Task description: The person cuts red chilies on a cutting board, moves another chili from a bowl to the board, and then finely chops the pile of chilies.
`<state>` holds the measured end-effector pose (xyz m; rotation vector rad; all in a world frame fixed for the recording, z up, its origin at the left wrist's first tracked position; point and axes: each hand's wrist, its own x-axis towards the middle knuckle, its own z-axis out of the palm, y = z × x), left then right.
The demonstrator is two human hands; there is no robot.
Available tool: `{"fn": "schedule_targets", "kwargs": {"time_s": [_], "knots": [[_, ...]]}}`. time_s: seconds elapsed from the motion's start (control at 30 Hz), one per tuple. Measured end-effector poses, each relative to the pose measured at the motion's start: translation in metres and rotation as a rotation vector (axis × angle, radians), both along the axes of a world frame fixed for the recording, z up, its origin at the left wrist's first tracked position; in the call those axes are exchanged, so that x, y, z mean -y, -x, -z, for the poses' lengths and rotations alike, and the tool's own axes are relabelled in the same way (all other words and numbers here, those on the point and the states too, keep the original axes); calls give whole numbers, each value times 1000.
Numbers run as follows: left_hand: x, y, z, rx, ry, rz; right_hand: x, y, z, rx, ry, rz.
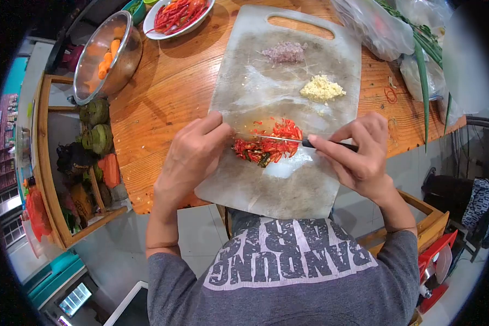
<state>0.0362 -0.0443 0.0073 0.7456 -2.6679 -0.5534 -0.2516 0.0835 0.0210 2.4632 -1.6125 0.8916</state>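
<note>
My right hand [361, 155] grips the black handle of a knife [331, 144], thumb and fingers wrapped round it. The thin blade lies level across a pile of chopped red chillies [289, 130] with a few dark green bits. At the blade's tip, the fingers of my left hand [195, 146] are closed and pinch its end. Under both hands is a worn white cutting board [239, 187] with a handle slot at its far end. Farther up the board sit a small heap of minced garlic [322, 88] and a heap of chopped purplish shallots [285, 52].
A metal bowl [87, 89] with carrots stands at the left of the wooden table [152, 100]. A white bowl [160, 37] of red chillies is at the back. Plastic bags [372, 32] and green onions [421, 70] lie at the right. A wooden crate [51, 163] holds vegetables.
</note>
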Motion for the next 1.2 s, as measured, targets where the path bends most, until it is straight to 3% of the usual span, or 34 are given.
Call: {"fn": "schedule_targets", "kwargs": {"time_s": [0.1,0.3,0.4,0.53,1.1,1.2], "knots": [[1,6,-1,6,-3,20,0,4,29,91,-57,21],[9,9,8,5,-24,34,-1,0,11,-35,35,28],[6,6,6,28,-38,30,4,4,32,65,-45,65],[9,10,4,17,-69,44,0,0,10,-74,30,11],[9,12,3,3,-101,86,-11,-1,6,-123,44,92],[8,13,2,-1,-94,80,-8,7,32,26,-63,85]]}}
